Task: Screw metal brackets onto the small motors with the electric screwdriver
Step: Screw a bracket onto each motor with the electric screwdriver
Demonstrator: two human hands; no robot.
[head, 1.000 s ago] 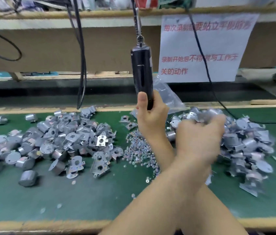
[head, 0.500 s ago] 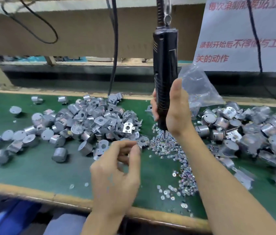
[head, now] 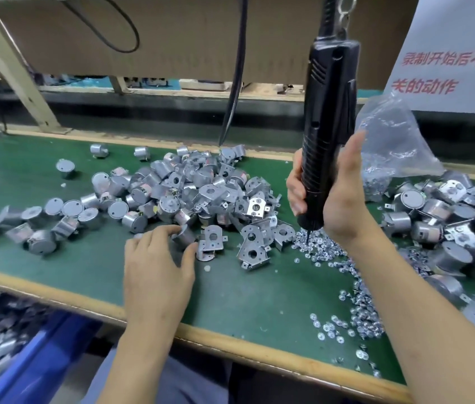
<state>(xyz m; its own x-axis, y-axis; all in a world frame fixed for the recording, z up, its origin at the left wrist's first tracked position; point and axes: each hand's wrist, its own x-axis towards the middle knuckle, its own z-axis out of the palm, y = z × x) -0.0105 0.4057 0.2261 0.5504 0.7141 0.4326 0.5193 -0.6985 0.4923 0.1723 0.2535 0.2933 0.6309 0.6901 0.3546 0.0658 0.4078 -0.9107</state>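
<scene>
1. We see the screwdriver [head: 328, 135]: black, ribbed lower grip, upright, hung from a chain and cord above, thin bit pointing down.
2. The right hand [head: 344, 199] grasps its lower grip, fingers wrapped on the left side, palm on the right.
3. The bit tip reaches the screws [head: 321, 252], a shiny heap on the green mat [head: 245, 298]; we cannot tell if it touches them.
4. The motors [head: 172, 191] are small silver cylinders with flat round faces, heaped left of centre. A second heap [head: 440, 220] lies on the right, past the right hand.
5. The brackets [head: 252, 249] are silver plates with one large round hole and small tabs, loose at the near right edge of the left heap, between the two hands.
6. The left hand [head: 157, 266] is palm down at the near edge of that heap, fingers and thumb curled round one motor [head: 185, 236].
7. The screwdriver stands right of the left hand, well apart.
8. A clear bag [head: 391, 141] sits just behind the right hand. A blue bin [head: 41, 360] is near left, below the table edge.
</scene>
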